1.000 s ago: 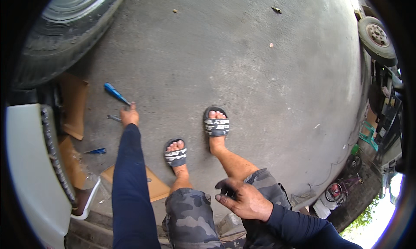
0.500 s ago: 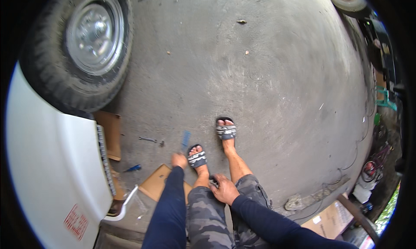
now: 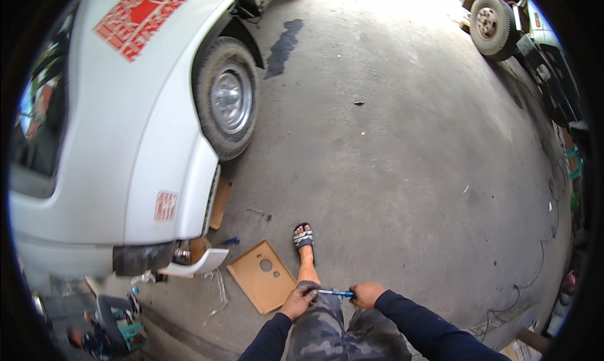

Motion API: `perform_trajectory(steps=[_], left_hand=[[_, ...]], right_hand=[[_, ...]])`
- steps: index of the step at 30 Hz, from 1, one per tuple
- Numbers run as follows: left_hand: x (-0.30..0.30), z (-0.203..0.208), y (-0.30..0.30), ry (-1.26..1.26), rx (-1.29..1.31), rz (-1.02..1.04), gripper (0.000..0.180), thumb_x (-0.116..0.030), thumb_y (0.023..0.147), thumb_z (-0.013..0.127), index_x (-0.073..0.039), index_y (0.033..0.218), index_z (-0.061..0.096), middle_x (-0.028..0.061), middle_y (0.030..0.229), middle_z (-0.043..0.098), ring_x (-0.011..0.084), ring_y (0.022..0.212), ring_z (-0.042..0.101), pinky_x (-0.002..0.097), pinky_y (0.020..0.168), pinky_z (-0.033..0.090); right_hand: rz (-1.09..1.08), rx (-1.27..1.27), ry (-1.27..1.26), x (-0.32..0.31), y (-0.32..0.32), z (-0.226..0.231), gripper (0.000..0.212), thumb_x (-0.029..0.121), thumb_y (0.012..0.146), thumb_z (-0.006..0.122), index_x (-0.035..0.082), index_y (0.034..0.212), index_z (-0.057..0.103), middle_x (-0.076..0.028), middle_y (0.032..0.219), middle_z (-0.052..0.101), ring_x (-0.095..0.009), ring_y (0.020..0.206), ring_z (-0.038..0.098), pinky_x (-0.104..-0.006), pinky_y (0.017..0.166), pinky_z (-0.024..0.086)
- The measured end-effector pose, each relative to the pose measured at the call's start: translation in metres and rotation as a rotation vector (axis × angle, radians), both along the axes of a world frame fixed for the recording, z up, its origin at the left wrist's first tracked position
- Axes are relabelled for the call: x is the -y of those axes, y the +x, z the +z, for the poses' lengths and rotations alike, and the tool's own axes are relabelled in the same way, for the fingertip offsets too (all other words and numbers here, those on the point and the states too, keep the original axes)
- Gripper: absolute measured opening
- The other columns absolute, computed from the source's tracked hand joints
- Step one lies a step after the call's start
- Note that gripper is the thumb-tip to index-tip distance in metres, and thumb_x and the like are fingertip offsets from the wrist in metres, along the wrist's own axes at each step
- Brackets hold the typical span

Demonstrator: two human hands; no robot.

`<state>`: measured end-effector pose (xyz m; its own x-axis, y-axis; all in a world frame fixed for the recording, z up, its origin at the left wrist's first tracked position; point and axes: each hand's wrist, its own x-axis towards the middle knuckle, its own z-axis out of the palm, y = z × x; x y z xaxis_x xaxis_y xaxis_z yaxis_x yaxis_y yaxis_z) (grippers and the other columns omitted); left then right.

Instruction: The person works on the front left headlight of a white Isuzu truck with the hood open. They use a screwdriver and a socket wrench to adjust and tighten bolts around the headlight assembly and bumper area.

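A slim tool with a blue handle and a pale metal shaft (image 3: 337,292), much like a screwdriver, lies level between my hands above my thighs. My right hand (image 3: 367,295) is closed at its blue end. At the other end my left hand (image 3: 297,302) is curled, with a small dark part (image 3: 306,289) at its fingers; its kind is hard to make out. Just left of my knees, a brown cardboard sheet (image 3: 248,274) with round holes lies on the floor. My sandalled foot (image 3: 303,237) shows beyond my hands.
A white vehicle (image 3: 151,116) with a front wheel (image 3: 228,98) stands at left. Near its bumper (image 3: 211,261) lie a wrench (image 3: 255,211), a small dark piece (image 3: 269,217) and a blue-handled tool (image 3: 231,241). A person (image 3: 104,329) sits at lower left. A cable (image 3: 517,292) runs along the right.
My left hand has come back from beside my foot, and both hands now meet at the blue-handled tool. The view has tilted up, showing more of the white vehicle.
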<state>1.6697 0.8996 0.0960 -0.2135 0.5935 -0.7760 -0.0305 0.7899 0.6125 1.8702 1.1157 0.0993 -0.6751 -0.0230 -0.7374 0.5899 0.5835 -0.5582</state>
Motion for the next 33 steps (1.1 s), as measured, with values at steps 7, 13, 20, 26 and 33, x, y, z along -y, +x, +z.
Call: perform_trajectory(steps=[7, 13, 20, 26, 33], left_hand=[[0.256, 0.036, 0.167, -0.425, -0.311, 0.389, 0.042, -0.029, 0.094, 0.067, 0.001, 0.124, 0.068, 0.0193, 0.114, 0.073, 0.029, 0.102, 0.071, 0.038, 0.089, 0.055], [0.456, 0.082, 0.297, -0.823, -0.105, 1.191, 0.059, -0.036, 0.086, 0.073, 0.011, 0.12, 0.066, 0.0283, 0.128, 0.066, 0.0376, 0.125, 0.061, 0.0395, 0.106, 0.047], [0.47, 0.123, 0.344, -0.666, -0.065, 1.493, 0.048, -0.029, 0.087, 0.074, 0.01, 0.114, 0.069, 0.0233, 0.111, 0.072, 0.0317, 0.103, 0.072, 0.0407, 0.088, 0.056], [0.547, 0.057, 0.368, -0.389, 0.264, 1.694, 0.035, -0.024, 0.095, 0.068, -0.003, 0.124, 0.069, 0.0155, 0.107, 0.073, 0.0276, 0.096, 0.072, 0.0415, 0.079, 0.058], [0.726, 0.038, 0.363, -0.602, 0.057, 1.322, 0.034, -0.028, 0.095, 0.067, -0.007, 0.122, 0.068, 0.0128, 0.097, 0.072, 0.0294, 0.08, 0.069, 0.0442, 0.064, 0.054]], right_hand=[[-0.429, 0.254, 0.313, 0.031, 0.241, 0.008, 0.045, 0.024, 0.077, 0.065, -0.002, 0.114, 0.063, -0.032, 0.108, 0.069, -0.046, 0.106, 0.066, -0.0514, 0.093, 0.053], [0.015, 0.719, 0.312, -0.004, 0.351, 0.023, 0.038, 0.03, 0.079, 0.075, -0.002, 0.099, 0.07, -0.022, 0.093, 0.074, -0.036, 0.089, 0.073, -0.0456, 0.079, 0.058], [-0.063, 0.599, 0.386, -0.006, 0.204, 0.03, 0.035, 0.029, 0.084, 0.073, -0.002, 0.1, 0.071, -0.018, 0.086, 0.074, -0.029, 0.074, 0.073, -0.0415, 0.068, 0.06], [-0.038, 0.405, 0.339, 0.118, -0.031, 0.062, 0.028, 0.029, 0.09, 0.074, 0.002, 0.095, 0.07, -0.01, 0.078, 0.07, -0.019, 0.064, 0.067, -0.0388, 0.057, 0.057], [0.359, 0.134, 0.448, 0.362, -0.219, 0.107, 0.04, 0.037, 0.082, 0.068, -0.001, 0.093, 0.075, -0.022, 0.087, 0.074, -0.035, 0.082, 0.074, -0.043, 0.078, 0.058]])
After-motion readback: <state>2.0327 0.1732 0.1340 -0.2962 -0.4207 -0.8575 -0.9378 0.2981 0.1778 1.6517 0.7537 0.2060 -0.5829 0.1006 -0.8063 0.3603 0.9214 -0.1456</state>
